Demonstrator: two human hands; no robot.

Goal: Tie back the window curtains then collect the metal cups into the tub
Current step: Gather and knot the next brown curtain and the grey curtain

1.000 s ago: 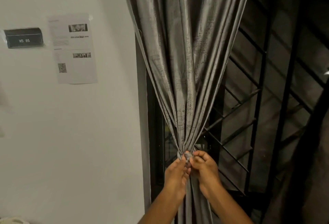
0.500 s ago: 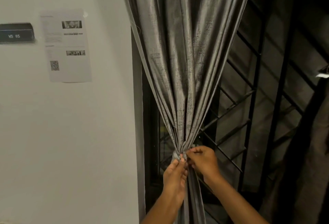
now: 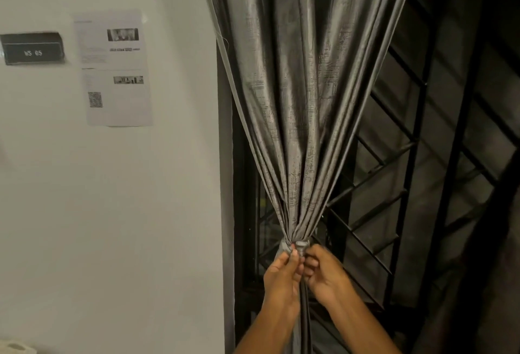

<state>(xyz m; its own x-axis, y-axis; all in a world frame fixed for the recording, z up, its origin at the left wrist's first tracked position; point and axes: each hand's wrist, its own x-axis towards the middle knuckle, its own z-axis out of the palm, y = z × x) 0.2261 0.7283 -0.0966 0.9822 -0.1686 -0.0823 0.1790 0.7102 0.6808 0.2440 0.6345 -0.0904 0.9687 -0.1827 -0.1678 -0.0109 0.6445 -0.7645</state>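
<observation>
A shiny grey curtain (image 3: 304,94) hangs from the top of the view and is gathered into a tight bunch low down. A grey tie-back band (image 3: 298,243) wraps the bunch at its narrowest point. My left hand (image 3: 281,274) pinches the band from the left with its fingertips. Opposite it, my right hand (image 3: 323,272) pinches the band from the right, knuckles facing me. Below the hands the curtain's tail drops between my forearms. No metal cups or tub are in view.
A black window grille (image 3: 399,173) with diagonal bars stands behind the curtain, dark beyond. The white wall (image 3: 118,213) on the left carries a printed paper sheet (image 3: 116,69) and a black sign (image 3: 32,48). Another dark curtain edge (image 3: 495,255) shows far right.
Both hands have stayed at the tie-back, with small finger shifts. The right hand has dropped slightly and closed in towards the left one. The view has drifted a little.
</observation>
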